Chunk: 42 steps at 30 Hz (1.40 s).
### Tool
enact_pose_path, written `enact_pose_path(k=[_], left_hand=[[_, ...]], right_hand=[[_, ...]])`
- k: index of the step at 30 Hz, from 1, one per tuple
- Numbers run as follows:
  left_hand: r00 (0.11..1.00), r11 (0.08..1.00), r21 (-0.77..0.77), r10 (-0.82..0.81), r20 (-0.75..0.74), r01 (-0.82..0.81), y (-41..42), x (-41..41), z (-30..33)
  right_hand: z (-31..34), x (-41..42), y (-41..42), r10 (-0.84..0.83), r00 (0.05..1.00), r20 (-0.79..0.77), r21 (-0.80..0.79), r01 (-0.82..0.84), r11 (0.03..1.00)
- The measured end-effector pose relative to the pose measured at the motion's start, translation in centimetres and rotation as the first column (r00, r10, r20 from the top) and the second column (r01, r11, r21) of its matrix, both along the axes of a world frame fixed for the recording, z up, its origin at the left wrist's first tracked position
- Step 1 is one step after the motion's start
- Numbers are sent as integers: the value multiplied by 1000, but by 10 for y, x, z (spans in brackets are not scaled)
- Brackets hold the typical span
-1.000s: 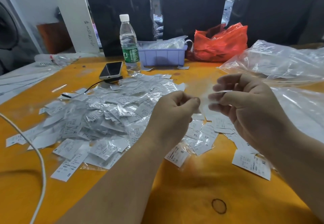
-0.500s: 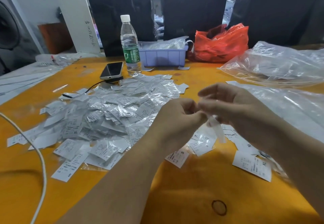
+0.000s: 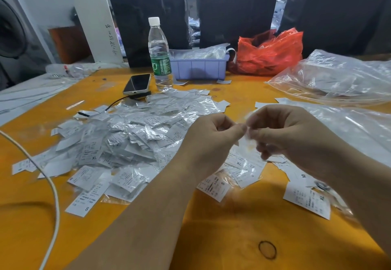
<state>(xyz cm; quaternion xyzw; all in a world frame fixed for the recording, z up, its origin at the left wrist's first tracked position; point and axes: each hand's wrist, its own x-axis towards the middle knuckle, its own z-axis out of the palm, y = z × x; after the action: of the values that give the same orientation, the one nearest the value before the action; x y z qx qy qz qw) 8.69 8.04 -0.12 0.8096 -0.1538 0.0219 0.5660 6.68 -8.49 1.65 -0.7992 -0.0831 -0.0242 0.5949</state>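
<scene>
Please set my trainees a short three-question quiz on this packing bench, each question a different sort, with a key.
1. True or false: the left hand and the right hand both pinch one small clear bag.
2. The phone lies on which side of the water bottle? A left; B right; C behind.
3. Fill in: the crumpled bag beside the lilac tray is ____.
Key: 1 true; 2 A; 3 red.

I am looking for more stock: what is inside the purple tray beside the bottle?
Crumpled clear plastic bags rise above the rim of the purple tray. Its opaque wall hides whatever lies lower.
</scene>
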Motion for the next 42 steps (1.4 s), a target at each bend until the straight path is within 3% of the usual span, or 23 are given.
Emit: enact_pose_path(k=[5,12,16,29,34,39,42], left_hand=[[1000,999,-32,28,-14,-29,0,2,-1],[995,995,-46,92,-25,-93,2,4,-2],[985,981,-100,164,-44,-168,4,6,-1],[988,988,-37,152,10,-151,4,4,-2],[992,992,-17,128,11,-128,3,3,0],[1000,999,36,7,4,-7,2,2,-1],[993,989,100,-109,36,105,-1,-1,-2]], right_hand=[[-1,1,0,-38,998,-47,-19,37,999],[-1,3,0,-80,986,-148,-242,43,969],[2,1,0,-102,978,-182,-282,47,958],[1,5,-3,-182,981,-60,-282,159,946],[-3,6,-9,-135,990,39,-294,140,946],[1,6,-14,-98,989,109,-136,112,984],[3,5,-13,-26,994,102,-233,49,971]])
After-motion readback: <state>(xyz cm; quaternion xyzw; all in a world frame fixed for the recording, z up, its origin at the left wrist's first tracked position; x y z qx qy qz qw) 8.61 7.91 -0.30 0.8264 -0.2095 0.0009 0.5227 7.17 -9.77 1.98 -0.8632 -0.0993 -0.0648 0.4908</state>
